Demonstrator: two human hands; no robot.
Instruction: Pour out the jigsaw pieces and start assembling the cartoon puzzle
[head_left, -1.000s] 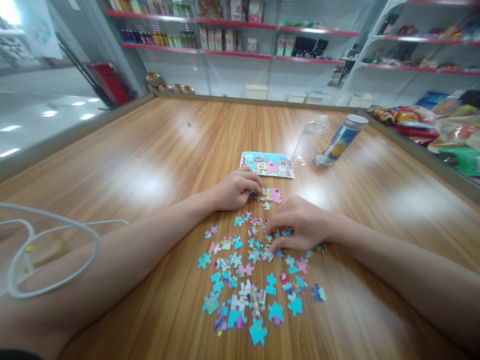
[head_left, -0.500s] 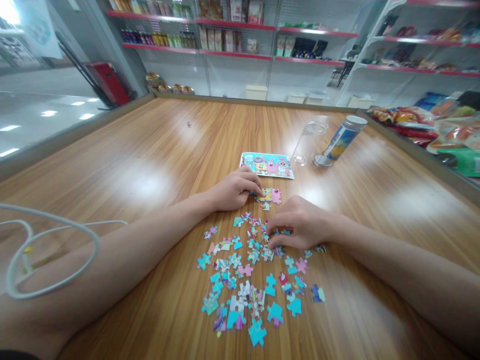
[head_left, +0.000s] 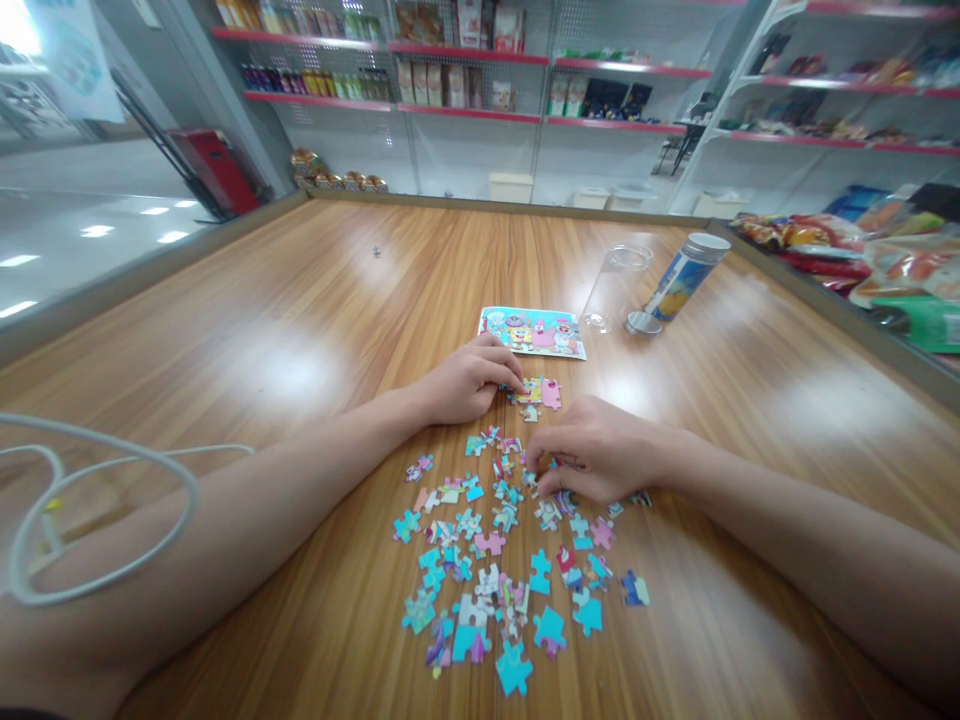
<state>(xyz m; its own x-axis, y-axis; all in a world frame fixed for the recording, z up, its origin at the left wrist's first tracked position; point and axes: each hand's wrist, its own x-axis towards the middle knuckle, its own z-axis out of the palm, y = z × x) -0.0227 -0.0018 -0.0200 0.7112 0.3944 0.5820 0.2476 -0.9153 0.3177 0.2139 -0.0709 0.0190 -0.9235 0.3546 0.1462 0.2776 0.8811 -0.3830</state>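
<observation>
My left hand (head_left: 474, 380) rests with bent fingers on the left end of a small joined group of jigsaw puzzle pieces (head_left: 550, 393), yellow and pink. Its fingertips press there and cover part of the group. Lower and to the right, my right hand (head_left: 589, 450) reaches down into the loose pieces. Its thumb and index finger are curled about a small jigsaw puzzle piece (head_left: 529, 480), mostly hidden by the fingers. Many loose jigsaw pieces (head_left: 514, 668), largely light blue, are spread toward me. Just beyond my left hand lies a cartoon picture card (head_left: 559, 340).
Right of the card stand a clear cylinder (head_left: 619, 285) and a blue snack can (head_left: 690, 275), with a metal lid (head_left: 643, 323) beside them. A white cable (head_left: 112, 440) loops over my left forearm. Snack bags (head_left: 825, 245) line the right edge; shelves (head_left: 472, 112) stand behind the table (head_left: 262, 300).
My right hand has shifted slightly left and down among the loose pieces, and a piece by its thumb has slid a little to the right. My left hand stays on the joined group.
</observation>
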